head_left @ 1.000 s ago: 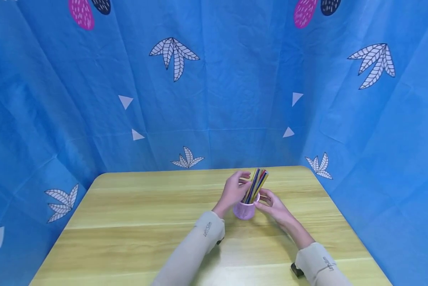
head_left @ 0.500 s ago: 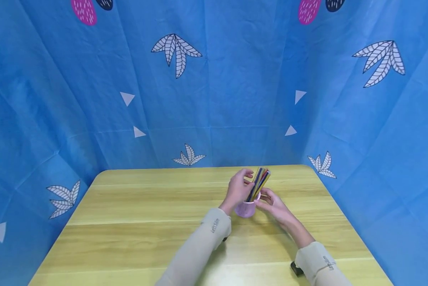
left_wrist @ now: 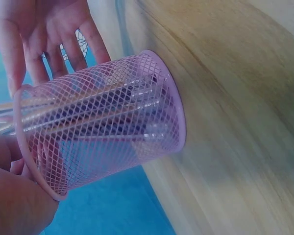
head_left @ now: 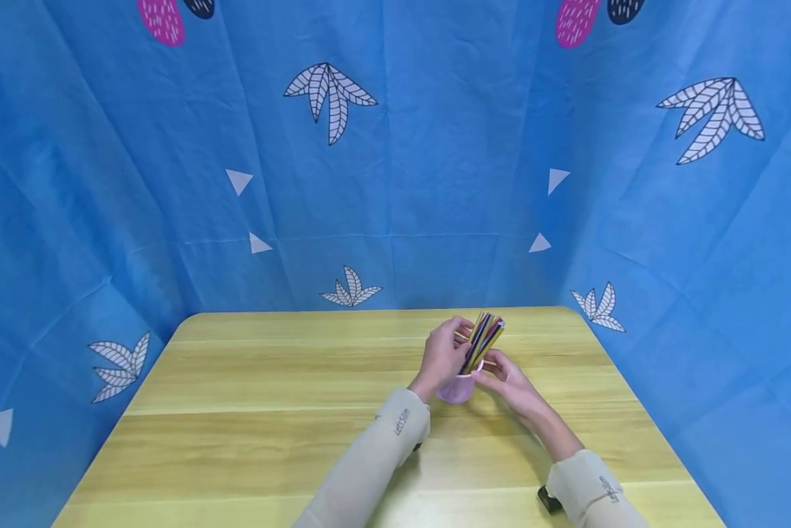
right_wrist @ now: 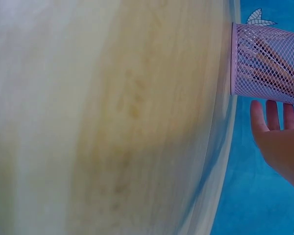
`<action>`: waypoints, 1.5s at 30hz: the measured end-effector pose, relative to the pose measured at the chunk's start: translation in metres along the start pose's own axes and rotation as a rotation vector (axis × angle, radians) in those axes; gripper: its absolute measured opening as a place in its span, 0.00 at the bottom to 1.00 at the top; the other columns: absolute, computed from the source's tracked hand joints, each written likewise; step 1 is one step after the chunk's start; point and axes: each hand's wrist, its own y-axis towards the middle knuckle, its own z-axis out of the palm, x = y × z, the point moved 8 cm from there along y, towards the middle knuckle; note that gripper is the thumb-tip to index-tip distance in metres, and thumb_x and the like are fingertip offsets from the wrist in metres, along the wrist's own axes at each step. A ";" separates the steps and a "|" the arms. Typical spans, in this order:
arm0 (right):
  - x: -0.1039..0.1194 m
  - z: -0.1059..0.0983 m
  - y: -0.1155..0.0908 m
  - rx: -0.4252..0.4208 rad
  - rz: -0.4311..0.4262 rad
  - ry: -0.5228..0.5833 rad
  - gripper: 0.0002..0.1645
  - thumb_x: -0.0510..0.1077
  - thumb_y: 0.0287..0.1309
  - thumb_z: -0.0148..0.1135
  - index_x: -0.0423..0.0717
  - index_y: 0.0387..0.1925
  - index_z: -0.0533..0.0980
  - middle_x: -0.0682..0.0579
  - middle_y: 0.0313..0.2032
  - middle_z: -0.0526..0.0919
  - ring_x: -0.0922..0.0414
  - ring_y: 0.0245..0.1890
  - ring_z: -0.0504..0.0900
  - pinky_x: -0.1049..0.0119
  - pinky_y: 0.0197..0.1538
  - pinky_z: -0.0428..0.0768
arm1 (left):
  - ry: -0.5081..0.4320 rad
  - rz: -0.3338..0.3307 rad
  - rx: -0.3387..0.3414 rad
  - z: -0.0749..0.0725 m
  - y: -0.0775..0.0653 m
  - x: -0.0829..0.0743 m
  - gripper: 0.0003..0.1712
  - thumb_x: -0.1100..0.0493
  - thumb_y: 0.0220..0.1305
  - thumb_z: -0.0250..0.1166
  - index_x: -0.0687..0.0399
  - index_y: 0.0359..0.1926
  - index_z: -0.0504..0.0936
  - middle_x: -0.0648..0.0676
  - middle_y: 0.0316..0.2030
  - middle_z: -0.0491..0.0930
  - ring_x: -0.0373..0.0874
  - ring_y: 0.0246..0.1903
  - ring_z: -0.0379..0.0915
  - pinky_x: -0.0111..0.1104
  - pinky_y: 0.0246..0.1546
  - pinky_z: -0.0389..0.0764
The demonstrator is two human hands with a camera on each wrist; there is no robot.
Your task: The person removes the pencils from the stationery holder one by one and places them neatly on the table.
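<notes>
A pink mesh pen holder (left_wrist: 103, 122) stands upright on the table, its rim and weave showing in the left wrist view. Several long coloured pencils (head_left: 484, 341), yellow, dark blue and red, lean to the right out of its mouth. My left hand (head_left: 443, 356) pinches the bundle from the left, thumb in front; the contact points are partly hidden. On the other side my right hand (head_left: 511, 381) holds the pen holder, with its thumb at the rim and its fingers (right_wrist: 273, 117) along the side.
The wood-patterned table (head_left: 270, 411) extends mostly to the left of both hands. Its back edge is close behind the pen holder. A blue patterned curtain (head_left: 395, 169) hangs behind and along both sides.
My left hand has shifted slightly right, and its fingers have closed in on the pencils, which lean a little more to the right. My right hand stays almost still. The head view has shifted slightly.
</notes>
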 end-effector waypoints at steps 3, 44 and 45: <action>0.000 0.001 0.000 0.003 -0.003 0.002 0.38 0.42 0.71 0.62 0.33 0.74 0.58 0.32 0.72 0.64 0.36 0.75 0.61 0.41 0.78 0.64 | 0.005 0.008 -0.002 -0.001 -0.001 0.001 0.19 0.73 0.65 0.67 0.56 0.54 0.83 0.56 0.44 0.87 0.42 0.40 0.84 0.24 0.42 0.86; 0.000 0.000 -0.002 -0.002 0.005 0.021 0.40 0.40 0.72 0.61 0.33 0.76 0.55 0.31 0.74 0.62 0.35 0.76 0.60 0.42 0.77 0.65 | -0.154 0.134 -0.055 -0.010 -0.001 -0.005 0.20 0.74 0.66 0.65 0.58 0.58 0.81 0.58 0.47 0.85 0.47 0.46 0.85 0.26 0.49 0.86; 0.000 0.000 -0.002 0.000 0.004 0.021 0.40 0.40 0.72 0.61 0.33 0.76 0.54 0.31 0.74 0.62 0.35 0.76 0.60 0.42 0.77 0.66 | -0.151 0.143 -0.060 -0.010 -0.001 -0.006 0.20 0.74 0.66 0.65 0.58 0.58 0.81 0.58 0.47 0.85 0.47 0.46 0.85 0.26 0.49 0.86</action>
